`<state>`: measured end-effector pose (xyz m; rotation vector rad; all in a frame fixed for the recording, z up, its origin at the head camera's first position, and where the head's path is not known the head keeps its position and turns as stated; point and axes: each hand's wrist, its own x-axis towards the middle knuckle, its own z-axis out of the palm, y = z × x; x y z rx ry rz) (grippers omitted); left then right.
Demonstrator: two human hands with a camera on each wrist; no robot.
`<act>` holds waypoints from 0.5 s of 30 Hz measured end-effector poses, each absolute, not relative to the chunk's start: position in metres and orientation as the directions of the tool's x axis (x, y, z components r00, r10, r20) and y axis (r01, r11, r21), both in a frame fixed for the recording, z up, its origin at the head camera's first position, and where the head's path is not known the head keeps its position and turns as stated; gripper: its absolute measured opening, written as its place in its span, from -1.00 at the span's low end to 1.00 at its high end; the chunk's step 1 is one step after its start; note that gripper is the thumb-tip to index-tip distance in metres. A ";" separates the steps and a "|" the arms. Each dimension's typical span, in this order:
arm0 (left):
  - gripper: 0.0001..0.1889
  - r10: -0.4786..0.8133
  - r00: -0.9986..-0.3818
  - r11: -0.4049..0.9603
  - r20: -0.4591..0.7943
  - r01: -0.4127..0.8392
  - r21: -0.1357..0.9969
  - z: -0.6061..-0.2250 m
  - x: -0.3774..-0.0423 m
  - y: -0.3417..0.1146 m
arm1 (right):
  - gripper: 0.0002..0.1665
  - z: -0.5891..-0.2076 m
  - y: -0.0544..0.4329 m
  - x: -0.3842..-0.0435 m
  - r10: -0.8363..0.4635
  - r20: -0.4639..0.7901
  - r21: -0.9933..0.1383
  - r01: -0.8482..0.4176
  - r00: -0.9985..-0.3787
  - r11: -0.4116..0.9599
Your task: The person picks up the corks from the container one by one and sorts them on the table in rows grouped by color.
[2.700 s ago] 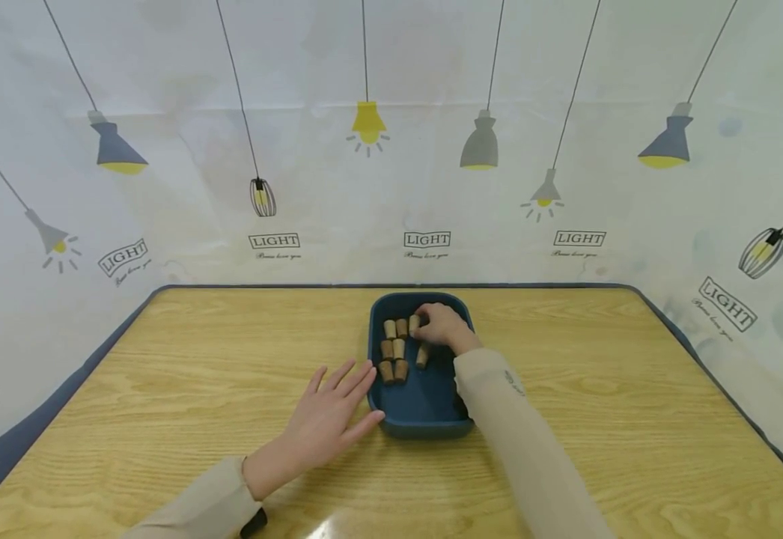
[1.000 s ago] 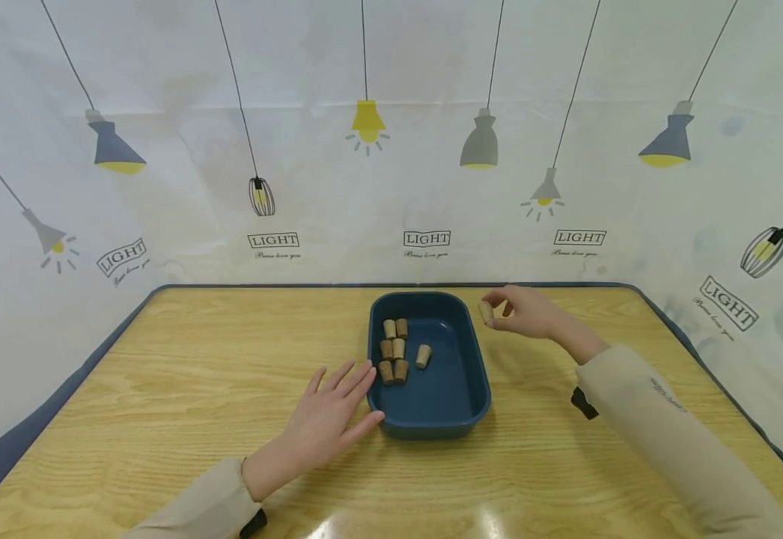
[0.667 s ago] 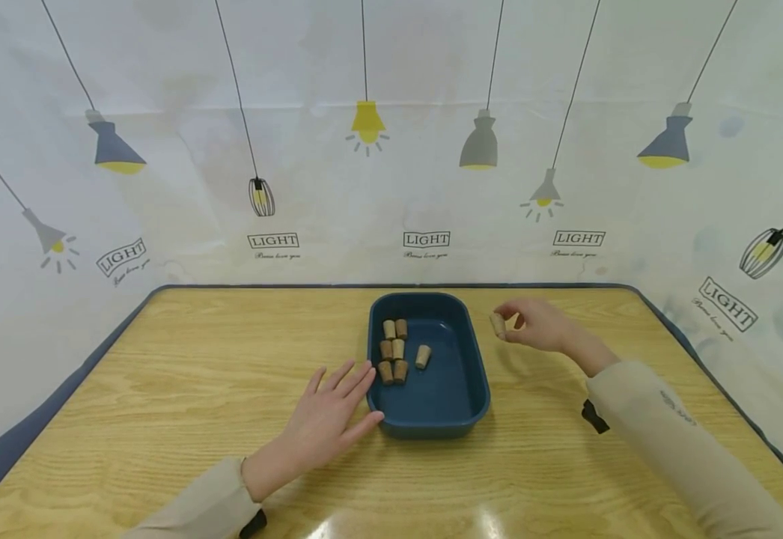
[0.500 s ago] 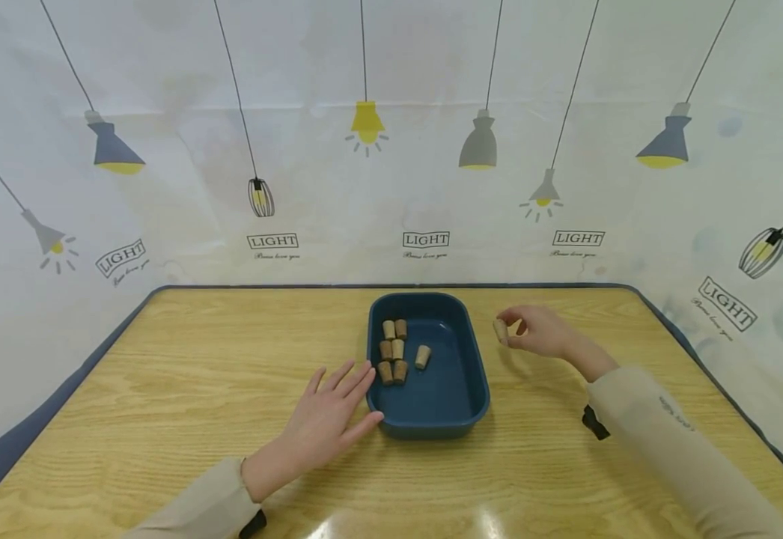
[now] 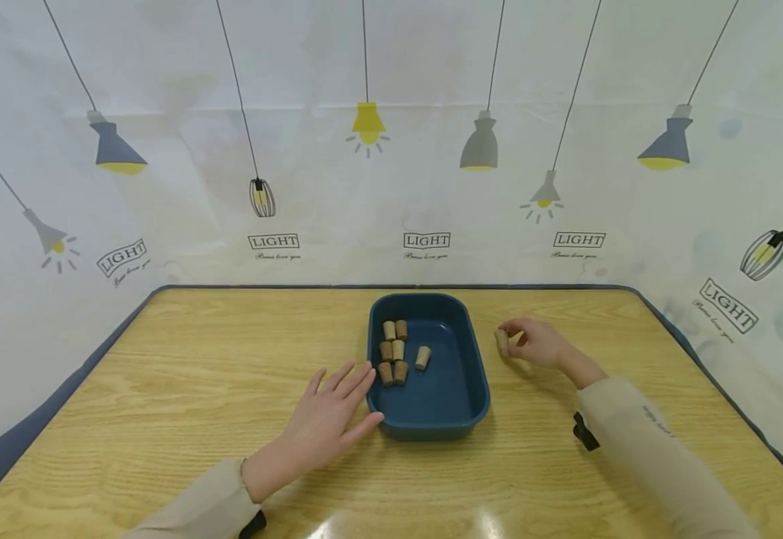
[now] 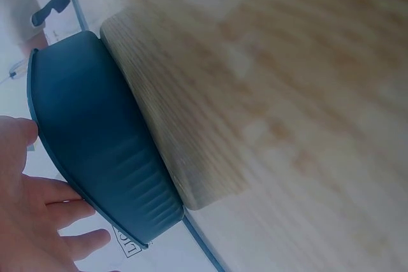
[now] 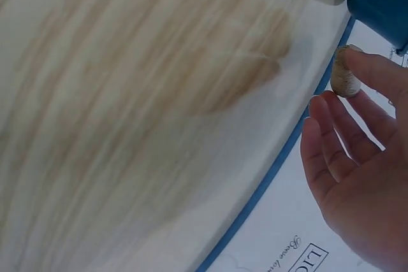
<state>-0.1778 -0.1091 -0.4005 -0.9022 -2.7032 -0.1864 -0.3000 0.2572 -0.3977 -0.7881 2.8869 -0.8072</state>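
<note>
My right hand (image 5: 541, 343) pinches a tapered cork stopper (image 5: 502, 342) between thumb and fingers, just right of the blue tray (image 5: 432, 431). In the right wrist view the cork (image 7: 345, 73) shows between the thumb and a fingertip, the other fingers loosely spread. With fingers straight, my left hand (image 5: 320, 419) touches the tray's left rim; the left wrist view shows its fingertips along the rim of the tray (image 6: 102, 125). Inside the tray, several corks (image 5: 398, 349) lie in pairs along the left side. One single cork (image 5: 423, 358) lies apart, nearer the middle.
The tray stands on a wood-grain table (image 5: 230, 344) with a dark blue edge. Behind it rises a pale wall covering (image 5: 337, 187) printed with hanging lamps. Black straps (image 5: 586, 432) show at the wrists under light sleeves.
My right hand took a cork from the tray's back row and carried it right, over the rim. It has since come lower and a little nearer. The left hand stays put.
</note>
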 end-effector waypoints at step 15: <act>-0.34 0.576 -0.755 0.786 0.312 0.616 0.041 -0.399 -0.177 -0.110 | -0.54 -0.405 0.256 -0.308 -0.434 0.023 -0.515 -0.382 -0.901 0.767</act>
